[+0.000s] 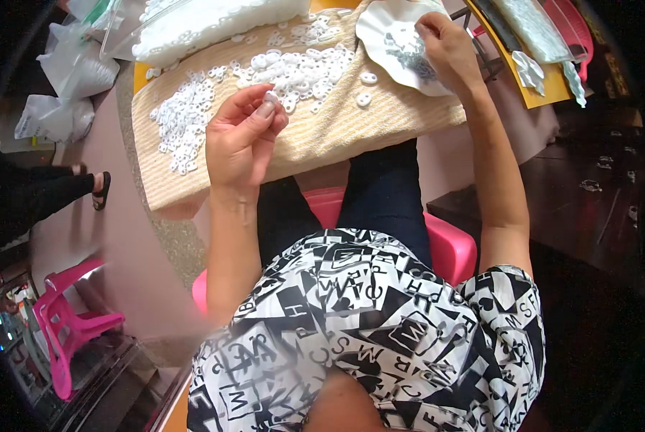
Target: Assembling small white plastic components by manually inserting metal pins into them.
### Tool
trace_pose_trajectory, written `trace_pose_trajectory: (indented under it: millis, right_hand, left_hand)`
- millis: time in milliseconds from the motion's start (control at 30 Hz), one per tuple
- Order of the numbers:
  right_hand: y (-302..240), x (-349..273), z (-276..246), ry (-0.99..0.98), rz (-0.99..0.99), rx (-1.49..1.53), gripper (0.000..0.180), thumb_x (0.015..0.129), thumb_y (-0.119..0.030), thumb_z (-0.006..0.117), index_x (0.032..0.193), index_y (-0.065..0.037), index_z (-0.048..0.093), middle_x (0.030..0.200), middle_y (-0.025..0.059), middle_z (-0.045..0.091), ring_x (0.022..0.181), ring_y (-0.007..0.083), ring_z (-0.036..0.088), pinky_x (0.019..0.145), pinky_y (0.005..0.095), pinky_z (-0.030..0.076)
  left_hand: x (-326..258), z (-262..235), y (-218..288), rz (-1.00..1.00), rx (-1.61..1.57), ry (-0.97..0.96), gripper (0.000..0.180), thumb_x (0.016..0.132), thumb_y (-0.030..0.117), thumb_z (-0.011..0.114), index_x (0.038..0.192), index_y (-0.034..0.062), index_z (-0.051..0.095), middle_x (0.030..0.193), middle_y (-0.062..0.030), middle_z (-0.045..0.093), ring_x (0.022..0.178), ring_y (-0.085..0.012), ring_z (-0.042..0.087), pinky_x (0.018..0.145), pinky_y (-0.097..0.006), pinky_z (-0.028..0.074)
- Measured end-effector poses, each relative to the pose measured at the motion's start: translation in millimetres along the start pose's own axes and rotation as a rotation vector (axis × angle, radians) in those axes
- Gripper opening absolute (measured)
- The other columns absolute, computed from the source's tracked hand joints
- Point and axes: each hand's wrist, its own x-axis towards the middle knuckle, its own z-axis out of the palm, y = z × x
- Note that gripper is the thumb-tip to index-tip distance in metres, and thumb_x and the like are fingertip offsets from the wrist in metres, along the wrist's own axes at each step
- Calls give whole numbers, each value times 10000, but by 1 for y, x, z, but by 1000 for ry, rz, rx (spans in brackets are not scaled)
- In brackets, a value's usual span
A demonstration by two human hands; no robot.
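My left hand is raised above the cloth-covered table, its thumb and fingers closed on a small white plastic piece. My right hand reaches over a white wavy-rimmed plate, fingertips pinched together; whatever is between them is too small to make out. Small grey, metal-looking pieces lie in that plate. On the striped beige cloth, one heap of white oval pieces spreads beyond my left hand and another heap lies left of it. Two loose white pieces sit near the plate.
A clear bin full of white pieces stands at the table's far side. Plastic bags hang at the far left. A yellow surface with a clear packet is at far right. Another person's sandalled foot and a pink chair are left.
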Motion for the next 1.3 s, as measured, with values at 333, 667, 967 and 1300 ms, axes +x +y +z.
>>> trace_pose_trajectory:
  millis: [333, 667, 967, 1300]
  right_hand:
    - [-82, -33, 13, -222, 176, 1033, 141, 803, -133, 557, 823, 0, 601, 725, 36, 598, 643, 85, 537, 591, 211, 442]
    - [-141, -65, 40, -364, 183, 1143, 123, 828, -84, 552, 868, 30, 570, 742, 30, 568, 679, 76, 514, 621, 206, 437]
    - [-136, -67, 39, -460, 229, 1179, 138, 839, -100, 557, 892, 26, 577, 757, 28, 568, 681, 80, 511, 644, 207, 432]
    - [-140, -71, 46, -422, 326, 1299, 132, 814, -78, 571, 867, 39, 601, 744, 30, 599, 655, 71, 540, 597, 201, 454]
  left_hand:
    - [-14, 17, 0, 114, 143, 46, 174, 758, -56, 577, 931, -42, 575, 792, -81, 592, 692, -140, 547, 646, -248, 443]
    - [-28, 41, -5, 420, 627, 177, 132, 758, -32, 622, 883, -43, 585, 792, -79, 604, 688, -109, 577, 647, -208, 477]
    - [-25, 34, -6, 245, 313, 203, 151, 744, -31, 633, 885, -38, 581, 776, -94, 610, 665, -138, 587, 628, -241, 499]
    - [-32, 38, 3, 121, 174, 184, 130, 791, -21, 577, 916, -57, 571, 806, -123, 619, 678, -178, 617, 619, -261, 513]
